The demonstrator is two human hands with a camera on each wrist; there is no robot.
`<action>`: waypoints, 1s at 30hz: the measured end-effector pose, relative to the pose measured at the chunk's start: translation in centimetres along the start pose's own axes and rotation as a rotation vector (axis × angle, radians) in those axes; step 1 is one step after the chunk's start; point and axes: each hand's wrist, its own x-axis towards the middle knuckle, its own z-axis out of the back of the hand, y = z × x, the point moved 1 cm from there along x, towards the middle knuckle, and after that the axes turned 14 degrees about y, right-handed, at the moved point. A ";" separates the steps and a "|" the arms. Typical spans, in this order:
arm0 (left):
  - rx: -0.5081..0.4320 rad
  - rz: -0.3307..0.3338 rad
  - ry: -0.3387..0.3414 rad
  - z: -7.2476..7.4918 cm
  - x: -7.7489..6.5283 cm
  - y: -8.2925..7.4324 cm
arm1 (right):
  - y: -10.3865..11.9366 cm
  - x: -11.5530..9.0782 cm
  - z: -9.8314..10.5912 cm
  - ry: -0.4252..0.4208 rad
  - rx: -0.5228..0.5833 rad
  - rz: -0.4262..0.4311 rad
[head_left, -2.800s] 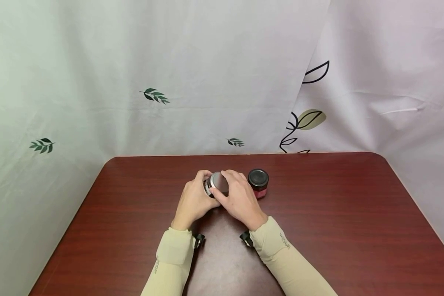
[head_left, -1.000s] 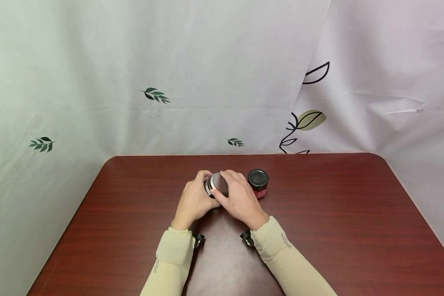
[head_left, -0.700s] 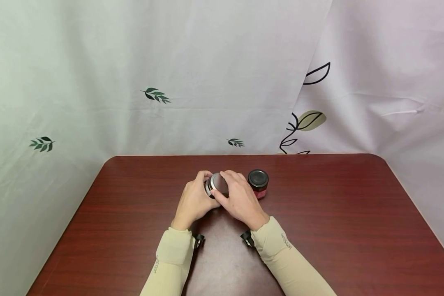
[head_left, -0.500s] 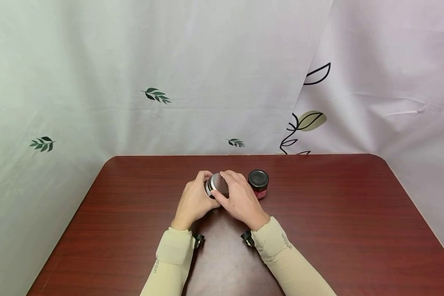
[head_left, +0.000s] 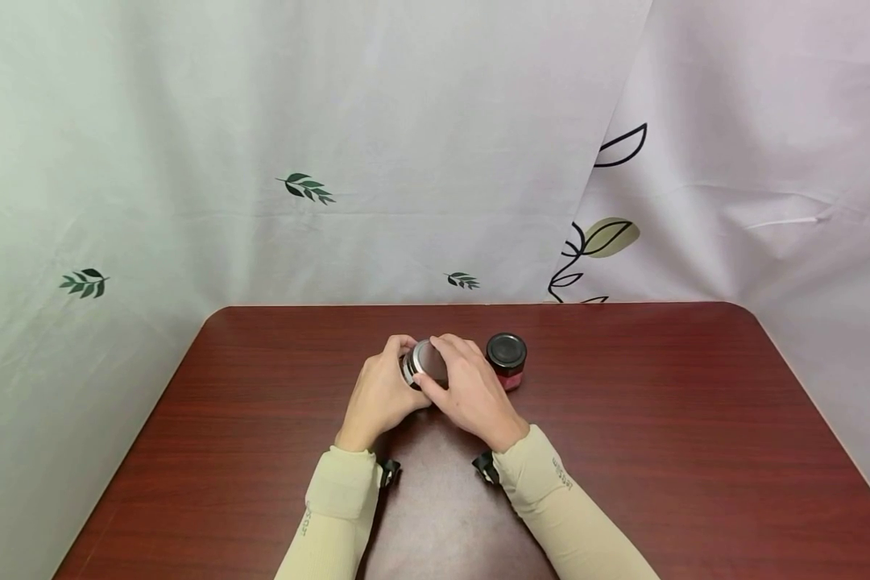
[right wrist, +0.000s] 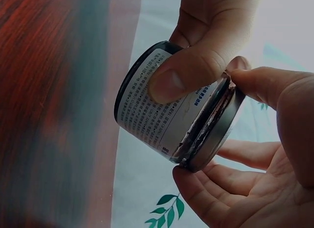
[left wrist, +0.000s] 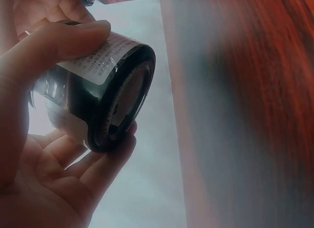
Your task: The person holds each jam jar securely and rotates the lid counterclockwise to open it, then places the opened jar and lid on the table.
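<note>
L fingers point(left wrist: 110, 164) curled around glossy cyl. jar point(left wrist: 88, 108) w/ paper label point(right wrist: 141, 105), R fingers point(right wrist: 196, 191) around smooth metal lid point(right wrist: 218, 132)

Curtained-off tabletop booth, indoor look; whether it's sitting in a home, office or lab, can't tell. Pale fabric point(head_left: 435, 145) is hanging behind the table's far edge and closing in left and right, blocking the view of any room. Small green leaf sprigs point(head_left: 307, 188) are dotting it; a bigger plant print point(head_left: 611, 237) is showing far right, past a diagonal seam. Reddish-brown wood-grain table point(head_left: 667, 419) is filling the near half. Black wrist-worn gear point(head_left: 485, 467) is suggesting a recording setup.
</note>
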 end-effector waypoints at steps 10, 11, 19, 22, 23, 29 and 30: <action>-0.003 0.011 0.007 0.0 0.0 0.0 | 0.1 0.0 0.1 0.008 0.000 0.011; -0.003 0.011 0.007 0.0 0.0 0.0 | 0.1 0.0 0.1 0.009 0.000 0.014; 0.000 0.012 0.007 -0.1 0.1 0.1 | 0.0 0.0 0.1 0.025 -0.012 0.009; -0.001 0.014 0.010 -0.1 0.1 0.2 | 0.0 0.0 0.2 0.030 -0.011 0.011; -0.001 0.014 0.010 -0.1 0.1 0.1 | 0.0 0.0 0.2 0.031 -0.012 0.011; 0.005 0.016 0.010 -0.1 0.1 0.2 | 0.0 0.0 0.2 0.036 -0.022 0.016; 0.005 0.016 0.010 -0.1 0.1 0.2 | 0.0 0.0 0.2 0.035 -0.023 0.016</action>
